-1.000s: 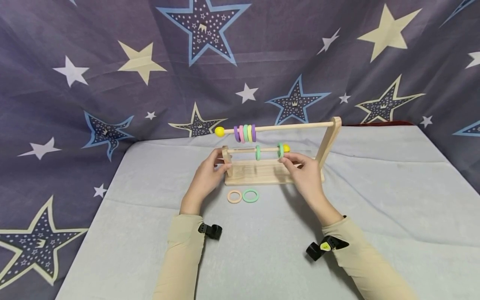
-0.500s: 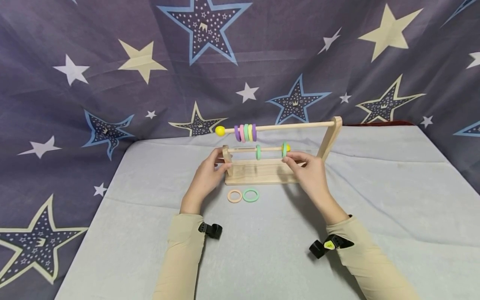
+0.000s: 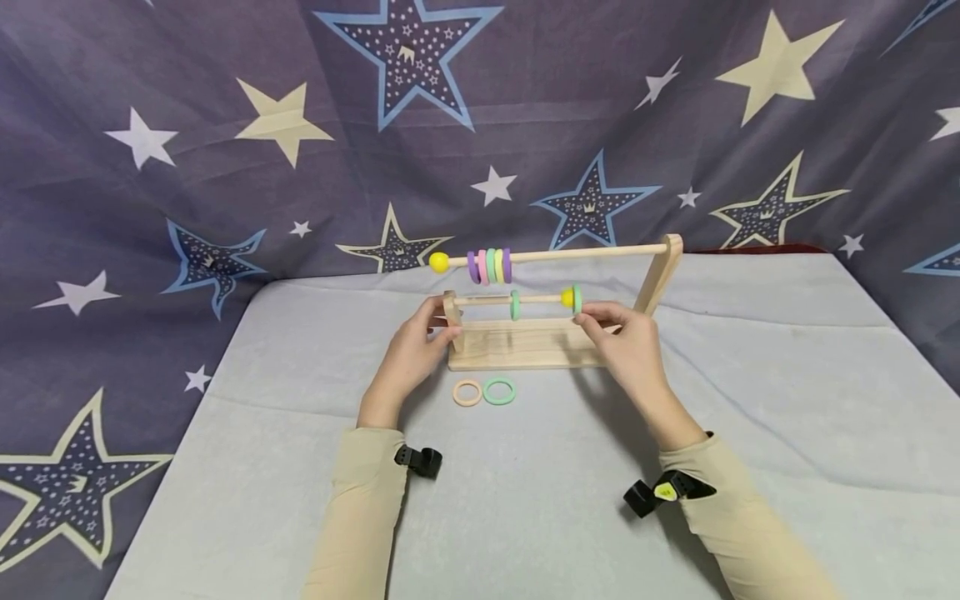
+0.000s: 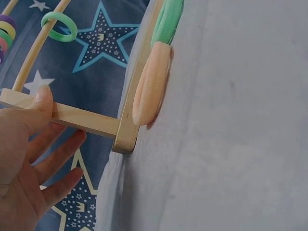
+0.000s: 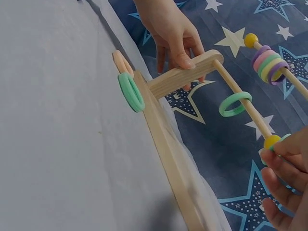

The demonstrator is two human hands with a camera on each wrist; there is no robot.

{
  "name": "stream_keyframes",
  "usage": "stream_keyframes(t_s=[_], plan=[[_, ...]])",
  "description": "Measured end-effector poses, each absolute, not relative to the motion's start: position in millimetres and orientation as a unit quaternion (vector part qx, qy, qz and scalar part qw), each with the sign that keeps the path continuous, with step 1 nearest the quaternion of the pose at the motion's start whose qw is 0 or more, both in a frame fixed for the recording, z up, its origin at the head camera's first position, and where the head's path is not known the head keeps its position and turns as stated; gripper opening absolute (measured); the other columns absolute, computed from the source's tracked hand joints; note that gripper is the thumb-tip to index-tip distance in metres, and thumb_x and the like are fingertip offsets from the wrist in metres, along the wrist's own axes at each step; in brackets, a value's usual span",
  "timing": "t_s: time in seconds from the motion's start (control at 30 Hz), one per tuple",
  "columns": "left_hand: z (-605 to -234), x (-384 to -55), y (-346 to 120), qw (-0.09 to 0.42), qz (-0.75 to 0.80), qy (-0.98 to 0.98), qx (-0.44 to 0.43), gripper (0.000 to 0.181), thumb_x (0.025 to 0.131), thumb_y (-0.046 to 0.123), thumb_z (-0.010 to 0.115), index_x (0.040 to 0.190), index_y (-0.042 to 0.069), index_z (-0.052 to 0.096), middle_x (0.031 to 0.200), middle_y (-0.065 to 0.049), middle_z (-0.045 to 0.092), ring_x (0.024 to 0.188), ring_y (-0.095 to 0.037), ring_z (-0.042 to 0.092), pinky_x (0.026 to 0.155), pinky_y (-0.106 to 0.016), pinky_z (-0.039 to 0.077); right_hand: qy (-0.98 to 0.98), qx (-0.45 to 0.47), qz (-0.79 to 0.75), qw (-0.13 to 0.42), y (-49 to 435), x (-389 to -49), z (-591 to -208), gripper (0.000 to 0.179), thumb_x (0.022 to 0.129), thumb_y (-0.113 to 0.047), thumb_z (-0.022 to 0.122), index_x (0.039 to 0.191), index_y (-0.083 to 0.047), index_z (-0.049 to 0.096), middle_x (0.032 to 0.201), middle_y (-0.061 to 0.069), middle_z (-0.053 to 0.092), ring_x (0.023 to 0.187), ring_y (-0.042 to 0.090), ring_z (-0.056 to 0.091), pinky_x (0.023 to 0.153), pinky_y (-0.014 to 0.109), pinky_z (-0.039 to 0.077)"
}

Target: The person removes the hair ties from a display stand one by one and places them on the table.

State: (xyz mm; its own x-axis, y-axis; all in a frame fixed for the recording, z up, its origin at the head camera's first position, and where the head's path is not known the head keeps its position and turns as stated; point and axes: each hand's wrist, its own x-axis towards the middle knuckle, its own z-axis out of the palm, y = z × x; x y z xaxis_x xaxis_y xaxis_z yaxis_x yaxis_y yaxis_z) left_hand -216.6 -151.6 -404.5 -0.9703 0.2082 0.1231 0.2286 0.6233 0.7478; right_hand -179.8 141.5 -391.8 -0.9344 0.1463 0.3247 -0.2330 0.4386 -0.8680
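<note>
A wooden stand (image 3: 525,348) carries two rods, each with a yellow ball at its free end. My left hand (image 3: 409,354) grips the short upright (image 4: 89,120), thumb on one face and fingers behind. At the lower rod's right end, my right hand (image 3: 628,346) pinches a green ring (image 3: 577,298) at the outer side of the yellow ball (image 3: 566,297). The right wrist view hides most of that ring behind fingers and ball. Another green ring (image 3: 515,306) hangs midway on the lower rod (image 3: 542,298).
Purple, pink, green and yellow rings (image 3: 491,267) hang together on the upper rod (image 3: 592,252) near its ball (image 3: 438,262). A peach ring (image 3: 467,393) and a green ring (image 3: 499,392) lie before the stand on the grey cloth (image 3: 517,500). A starry curtain (image 3: 420,167) rises behind.
The right hand has drawn the pinched green ring rightward along the lower rod, from left of the yellow ball to its outer side. The left hand keeps its grip on the upright.
</note>
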Motion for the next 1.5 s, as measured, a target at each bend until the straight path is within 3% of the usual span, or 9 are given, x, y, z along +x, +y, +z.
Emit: stream_keyframes(t_s=[0.33, 0.77, 1.3, 1.5], plan=[[-406.0, -216.0, -151.8, 0.016, -0.418, -0.9, -0.123, 0.045, 0.098, 0.022, 0.063, 0.139, 0.011, 0.049, 0.123, -0.011, 0.064, 0.116, -0.027, 0.058, 0.103, -0.043, 0.042, -0.85, 0.069, 0.501, 0.146, 159.4, -179.4, -388.0, 0.016, 0.092, -0.011, 0.072, 0.103, 0.0, 0.075, 0.093, 0.012, 0.074, 0.078, 0.012, 0.062, 0.07, 0.022, 0.049], [-403.7, -217.2, -152.3, 0.008, -0.42, -0.899, -0.127, 0.046, 0.099, 0.023, 0.061, 0.141, 0.01, 0.047, 0.126, -0.012, 0.062, 0.12, -0.028, 0.057, 0.106, -0.044, 0.041, -0.867, 0.125, 0.462, 0.139, 172.0, -181.0, -378.5, 0.012, 0.091, -0.011, 0.072, 0.099, -0.002, 0.075, 0.09, 0.01, 0.075, 0.075, 0.02, 0.063, 0.069, 0.023, 0.05], [-406.5, -218.2, -152.1, 0.013, -0.414, -0.901, -0.131, 0.043, 0.098, 0.026, 0.062, 0.136, 0.011, 0.051, 0.122, -0.01, 0.064, 0.115, -0.027, 0.058, 0.103, -0.043, 0.041, -0.872, 0.22, 0.419, 0.121, 169.3, -177.3, -382.1, 0.01, 0.084, 0.0, 0.076, 0.094, -0.002, 0.076, 0.092, 0.007, 0.074, 0.08, 0.019, 0.064, 0.076, 0.039, 0.052], [-405.5, -217.7, -152.3, 0.013, -0.418, -0.899, -0.129, 0.042, 0.098, 0.025, 0.062, 0.136, 0.011, 0.051, 0.122, -0.01, 0.064, 0.115, -0.027, 0.058, 0.103, -0.044, 0.041, -0.879, 0.235, 0.403, 0.104, 162.8, -176.0, -383.9, 0.009, 0.086, -0.004, 0.075, 0.095, -0.006, 0.076, 0.089, 0.003, 0.073, 0.079, 0.018, 0.063, 0.08, 0.041, 0.051]])
